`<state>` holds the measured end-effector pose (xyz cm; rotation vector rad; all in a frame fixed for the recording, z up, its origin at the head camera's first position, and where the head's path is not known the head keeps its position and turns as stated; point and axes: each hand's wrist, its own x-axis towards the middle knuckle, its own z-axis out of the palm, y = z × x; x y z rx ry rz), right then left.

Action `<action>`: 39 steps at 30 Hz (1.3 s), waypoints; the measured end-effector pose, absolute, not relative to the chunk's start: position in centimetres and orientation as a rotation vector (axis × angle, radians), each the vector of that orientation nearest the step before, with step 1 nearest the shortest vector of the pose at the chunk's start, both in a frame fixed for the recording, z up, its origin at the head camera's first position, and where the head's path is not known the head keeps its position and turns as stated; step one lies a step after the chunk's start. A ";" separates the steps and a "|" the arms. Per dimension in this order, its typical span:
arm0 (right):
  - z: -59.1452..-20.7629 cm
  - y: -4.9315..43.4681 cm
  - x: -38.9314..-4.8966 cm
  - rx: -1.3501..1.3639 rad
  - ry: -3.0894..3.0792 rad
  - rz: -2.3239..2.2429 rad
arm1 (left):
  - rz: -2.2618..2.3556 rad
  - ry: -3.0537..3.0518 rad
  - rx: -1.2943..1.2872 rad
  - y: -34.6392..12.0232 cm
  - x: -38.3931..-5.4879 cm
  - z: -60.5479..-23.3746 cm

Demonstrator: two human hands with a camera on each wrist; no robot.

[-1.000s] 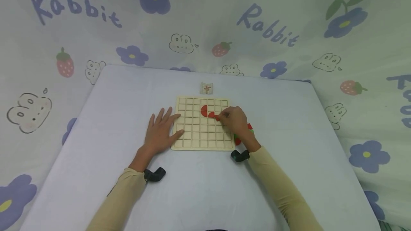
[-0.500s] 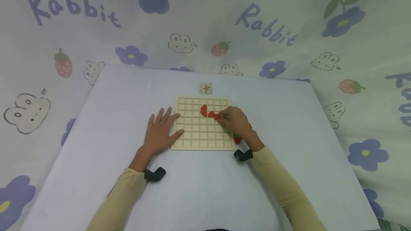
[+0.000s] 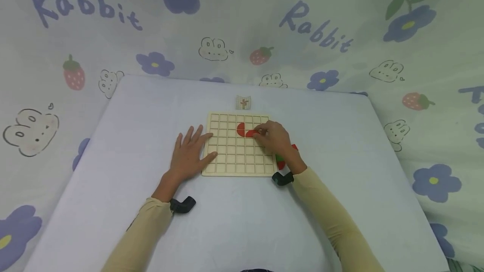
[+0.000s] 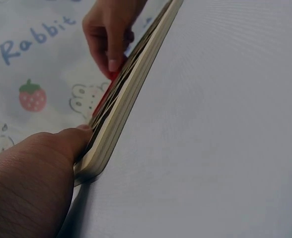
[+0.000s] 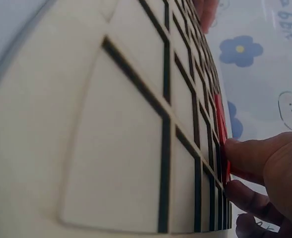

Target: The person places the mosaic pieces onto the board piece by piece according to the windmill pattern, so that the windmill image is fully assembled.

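A wooden grid board [image 3: 230, 158] lies on the table, its square cells framed by raised strips. Red curved pieces [image 3: 240, 129] sit in cells of its upper middle. My right hand [image 3: 275, 137] reaches over the board's right side and pinches a small red piece [image 4: 114, 75] between thumb and fingertips, down at the grid. Most of that piece is hidden by the fingers; in the right wrist view the thumb [image 5: 245, 156] touches the red. Spread flat, my left hand [image 3: 189, 154] rests at the board's left edge, thumb and a fingertip on its rim.
Behind the board lies a small card [image 3: 243, 103] with a reddish pinwheel-like figure on a grid. Green and red pieces [image 3: 280, 160] lie right of the board, partly under my right forearm. A printed curtain [image 3: 242, 20] hangs behind the white table [image 3: 234, 221].
The right hand has carried its red piece slightly up and left, up against the neighbouring red piece in the grid. My left hand has stayed in place.
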<state>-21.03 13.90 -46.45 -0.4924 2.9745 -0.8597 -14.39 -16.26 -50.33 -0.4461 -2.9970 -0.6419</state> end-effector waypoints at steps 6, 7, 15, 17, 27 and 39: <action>-46.4 13.7 -21.0 -0.420 3.014 -0.780 | -0.647 -3.011 -0.439 -16.2 -14.3 -50.0; -46.4 13.7 -21.0 -0.423 3.009 -0.798 | -0.647 -3.010 -0.434 -16.2 -14.2 -49.9; -46.6 13.3 -21.5 -0.567 2.930 -0.874 | -0.653 -3.016 -0.442 -16.3 -14.2 -49.8; -46.7 13.1 -21.5 -0.699 2.938 -0.798 | -0.649 -3.017 -0.437 -16.3 -14.2 -49.8; -46.5 13.5 -21.4 -0.792 2.964 -0.753 | -0.644 -3.003 -0.445 -16.4 -14.2 -50.0; -45.9 18.4 -20.0 -0.496 2.920 -0.804 | -0.659 -2.993 -0.445 -16.4 -14.3 -50.4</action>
